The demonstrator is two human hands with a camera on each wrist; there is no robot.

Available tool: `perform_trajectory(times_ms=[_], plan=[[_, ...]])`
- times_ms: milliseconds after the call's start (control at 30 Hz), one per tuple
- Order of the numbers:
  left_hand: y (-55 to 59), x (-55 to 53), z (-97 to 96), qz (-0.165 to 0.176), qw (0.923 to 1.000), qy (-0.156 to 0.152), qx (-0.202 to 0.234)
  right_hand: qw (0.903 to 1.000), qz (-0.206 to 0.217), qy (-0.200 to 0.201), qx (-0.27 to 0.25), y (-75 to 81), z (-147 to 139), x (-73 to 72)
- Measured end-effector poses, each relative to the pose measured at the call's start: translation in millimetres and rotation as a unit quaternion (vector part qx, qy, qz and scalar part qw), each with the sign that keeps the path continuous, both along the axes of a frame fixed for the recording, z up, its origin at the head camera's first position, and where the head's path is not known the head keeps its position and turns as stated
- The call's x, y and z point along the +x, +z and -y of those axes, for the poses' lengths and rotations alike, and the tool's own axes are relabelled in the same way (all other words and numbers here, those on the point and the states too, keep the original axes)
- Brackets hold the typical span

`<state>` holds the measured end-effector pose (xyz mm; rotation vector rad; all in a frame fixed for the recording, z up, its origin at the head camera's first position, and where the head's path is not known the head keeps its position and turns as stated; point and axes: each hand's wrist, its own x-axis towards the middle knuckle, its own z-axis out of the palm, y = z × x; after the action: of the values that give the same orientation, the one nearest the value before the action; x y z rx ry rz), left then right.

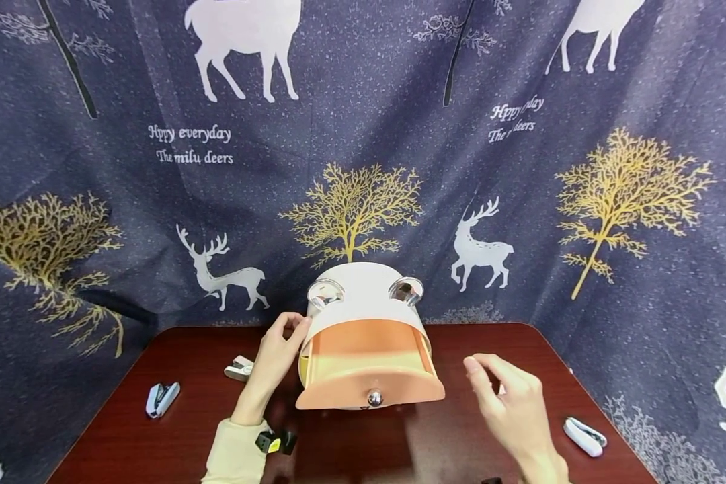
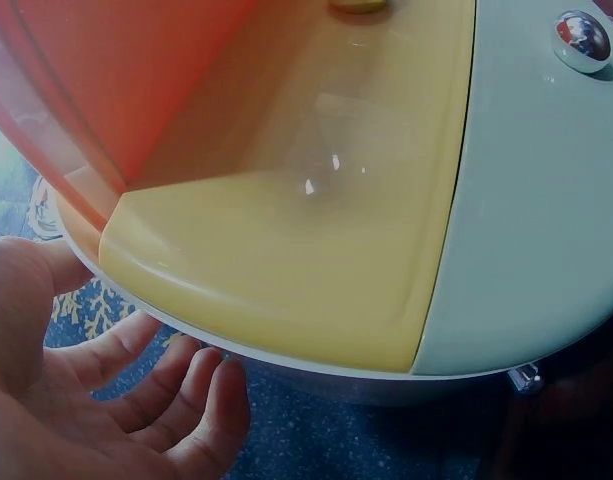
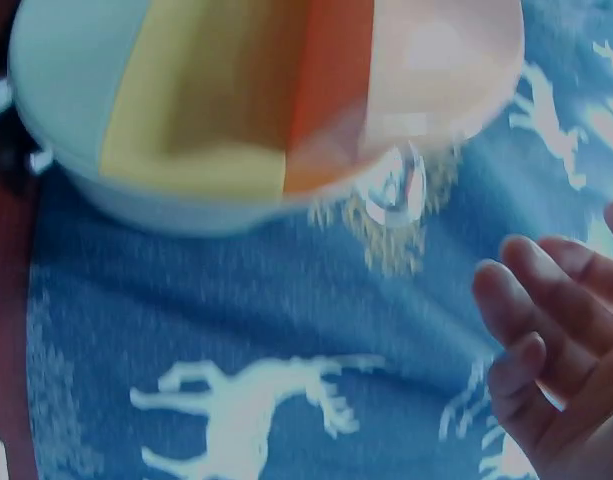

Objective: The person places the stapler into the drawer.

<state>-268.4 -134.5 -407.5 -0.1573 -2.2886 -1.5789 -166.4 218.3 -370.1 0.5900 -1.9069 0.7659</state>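
Observation:
A white rounded drawer box (image 1: pixel 357 279) with two shiny round ear-like pieces on top stands at the back of the table. Its orange top drawer (image 1: pixel 369 390) is pulled out, with a silver knob (image 1: pixel 374 398) on the front. Below it, in the left wrist view, are a yellow drawer (image 2: pixel 286 270) and a pale green drawer (image 2: pixel 546 220), both pushed in. My left hand (image 1: pixel 281 346) rests at the box's left side, thumb and loosely bent fingers at the white rim. My right hand (image 1: pixel 511 396) hovers to the right of the box, fingers relaxed, holding nothing.
On the dark red table (image 1: pixel 448 444), a light blue stapler (image 1: pixel 162 400) lies at the left and a white stapler-like object (image 1: pixel 238 368) lies behind my left forearm. Another pale stapler (image 1: pixel 584 437) lies near the right edge. A deer-patterned cloth (image 1: pixel 363 121) hangs close behind the box.

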Motion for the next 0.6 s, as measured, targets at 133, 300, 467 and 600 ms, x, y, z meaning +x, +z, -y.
perform_trajectory(times_ms=[133,300,467,600], plan=[[-0.5,-0.6,0.3,0.005,1.0,0.001,0.002,0.9988,0.03,-0.036,0.013,2.8,-21,-0.4],[-0.2,-0.2,0.3,0.004,1.0,-0.002,0.004,0.9926,0.072,-0.097,0.008,6.1,-39,2.0],[0.2,0.6,0.7,0.004,1.0,-0.005,0.006,0.9789,0.139,-0.15,0.001,7.4,-53,4.5],[-0.4,0.4,0.9,0.006,0.9999,-0.005,0.006,0.9681,0.18,-0.174,0.007,7.8,-66,5.5]])
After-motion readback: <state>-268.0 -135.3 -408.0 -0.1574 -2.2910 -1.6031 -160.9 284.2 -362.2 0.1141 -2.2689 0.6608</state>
